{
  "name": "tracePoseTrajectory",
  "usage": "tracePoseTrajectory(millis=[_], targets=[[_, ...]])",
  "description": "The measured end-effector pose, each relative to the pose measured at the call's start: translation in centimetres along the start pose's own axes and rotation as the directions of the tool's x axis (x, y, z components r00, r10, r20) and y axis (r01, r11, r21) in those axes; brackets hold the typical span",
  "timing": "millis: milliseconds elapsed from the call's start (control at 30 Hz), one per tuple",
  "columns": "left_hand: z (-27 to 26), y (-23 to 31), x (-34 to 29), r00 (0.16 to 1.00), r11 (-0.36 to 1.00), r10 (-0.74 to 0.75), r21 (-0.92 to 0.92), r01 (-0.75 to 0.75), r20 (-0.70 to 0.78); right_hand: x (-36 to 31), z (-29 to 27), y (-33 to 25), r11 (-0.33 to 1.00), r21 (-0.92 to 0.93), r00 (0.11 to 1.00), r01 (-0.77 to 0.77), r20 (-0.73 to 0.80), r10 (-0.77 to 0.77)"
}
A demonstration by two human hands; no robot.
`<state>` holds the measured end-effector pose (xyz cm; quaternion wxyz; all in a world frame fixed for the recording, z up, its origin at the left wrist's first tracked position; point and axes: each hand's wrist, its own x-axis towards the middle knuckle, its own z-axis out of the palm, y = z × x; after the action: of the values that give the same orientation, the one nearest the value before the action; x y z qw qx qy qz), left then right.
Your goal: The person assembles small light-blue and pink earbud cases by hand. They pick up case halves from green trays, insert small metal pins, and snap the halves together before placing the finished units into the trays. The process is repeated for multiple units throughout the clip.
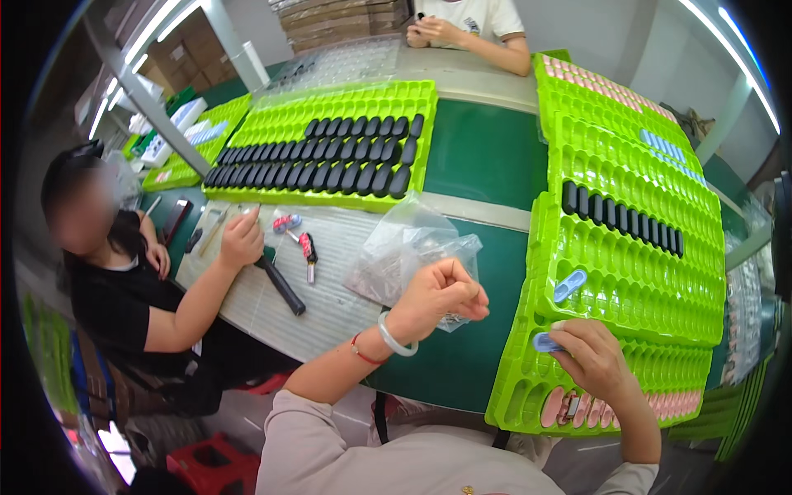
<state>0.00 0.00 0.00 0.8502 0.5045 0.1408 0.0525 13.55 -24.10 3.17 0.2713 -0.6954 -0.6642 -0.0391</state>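
Observation:
My left hand (437, 299) is raised beside a clear plastic bag (404, 239) of small parts, its fingers curled into a pinch. Whatever they hold, if anything, is too small to make out. My right hand (596, 356) pinches a light blue oval shell (544, 341) over the near end of a bright green tray (521, 363). Just beyond it, a second light blue shell (569, 286) lies in a tray pocket. Pink shells (551, 408) line the tray's nearest row, one with a metallic part in it.
Black oval cases (623, 219) fill one row on the right, and more (355, 177) stand in the far-left tray. At left a co-worker's hand (242, 239) is near a black-handled tool (282, 285) and red screwdrivers (308, 256). Another person's hands (433, 31) are at the far side.

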Motion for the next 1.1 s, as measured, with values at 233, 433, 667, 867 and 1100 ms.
tracePoseTrajectory(millis=[233,433,667,867,1100], targets=[[1.2,-1.9,0.3,0.881,0.808,-0.353,-0.371,0.457,0.316,3.9,-0.2,0.1,0.984,0.061,0.985,0.168,0.024,-0.17],[0.8,-2.9,0.8,0.769,0.779,-0.459,-0.214,0.589,0.445,6.2,0.0,-0.9,0.962,0.19,0.963,0.194,0.149,-0.224],[1.8,-1.5,-0.4,0.773,0.863,-0.377,-0.11,0.493,0.51,6.8,0.4,-1.2,0.903,0.425,0.954,-0.067,0.293,-0.067],[1.1,-2.5,0.2,0.785,0.837,-0.35,-0.206,0.507,0.511,6.6,1.7,0.1,0.919,0.394,0.998,0.018,0.041,-0.038],[2.8,-1.3,-0.2,0.907,0.769,-0.223,-0.508,0.389,0.357,4.2,1.0,0.1,0.952,0.247,0.95,-0.182,-0.206,0.235]])
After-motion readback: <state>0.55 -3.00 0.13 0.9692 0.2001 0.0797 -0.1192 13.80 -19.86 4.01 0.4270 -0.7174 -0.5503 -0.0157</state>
